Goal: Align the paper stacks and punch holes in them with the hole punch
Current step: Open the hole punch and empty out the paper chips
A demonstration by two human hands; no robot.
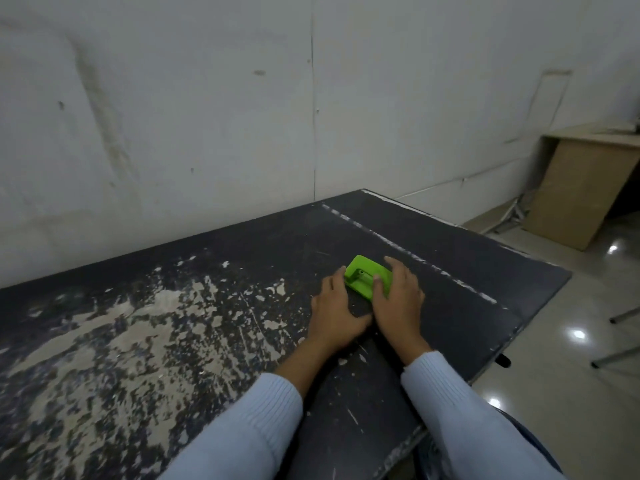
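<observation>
A view looking down from a person's head onto a worn black table, its surface scuffed with pale patches where the paint has flaked away.

Two bare hands reach forward from light blue knitted sleeves. Between the fingertips of both hands sits a bright green hole punch, resting on the table just ahead of the palms.

The right hand lies over the right side of the punch. Its fingers are loosely spread and curved down around the green body, the thumb pressed against the near face and the other fingers draped over the top and far edge. It grips the punch rather than pinching it.

The left hand lies palm down on the table just to the left of the punch. Its fingers are held close together and point forward, with the fingertips touching the punch's left end. Whether this hand presses on the punch or only rests against it cannot be told. The inner edges of the two hands meet, or nearly meet, just behind the punch.

A pale scratched line runs across the table just beyond the right hand's fingertips. No paper can be made out under or beside the hands; the dark patch between them looks like bare tabletop.

Beyond the table stands a stained white wall. Far off to the right of the right hand, a tan wooden desk stands on a glossy tiled floor.
</observation>
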